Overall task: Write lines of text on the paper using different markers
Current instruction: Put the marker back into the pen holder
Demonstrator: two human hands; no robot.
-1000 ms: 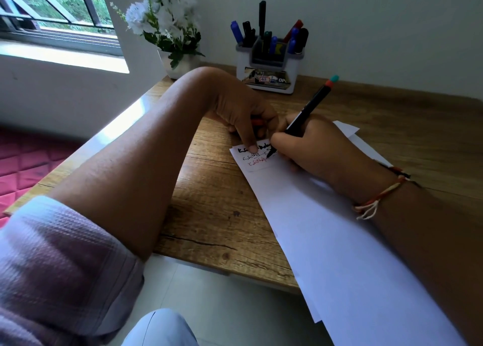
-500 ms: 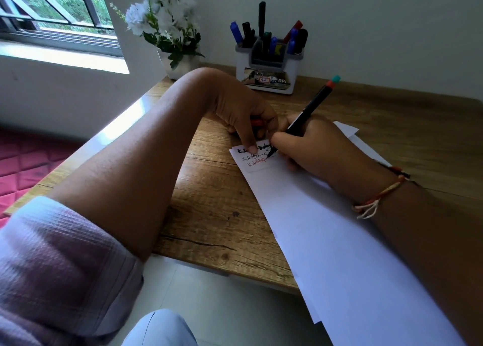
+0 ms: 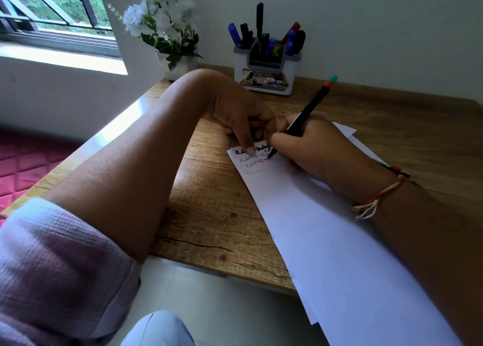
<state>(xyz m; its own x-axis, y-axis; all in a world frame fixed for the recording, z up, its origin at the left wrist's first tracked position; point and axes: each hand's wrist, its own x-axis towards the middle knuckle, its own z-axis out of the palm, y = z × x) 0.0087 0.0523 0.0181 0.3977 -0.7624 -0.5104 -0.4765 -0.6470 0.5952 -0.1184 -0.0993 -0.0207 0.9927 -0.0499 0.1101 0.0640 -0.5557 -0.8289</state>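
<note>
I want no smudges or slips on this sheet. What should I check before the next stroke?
1. Grip: the right hand holds the marker, tip on the paper: ok.
2. Hold-down: the left hand pins the paper's top corner with its index finger: ok.
3. The left hand is free: not ok, its other fingers curl round a red item.
4. The paper lies fully on the desk: not ok, its near end overhangs the edge.
5. Blank space below the red line: ok.
6. Ink dry under the right hand: cannot tell.
</note>
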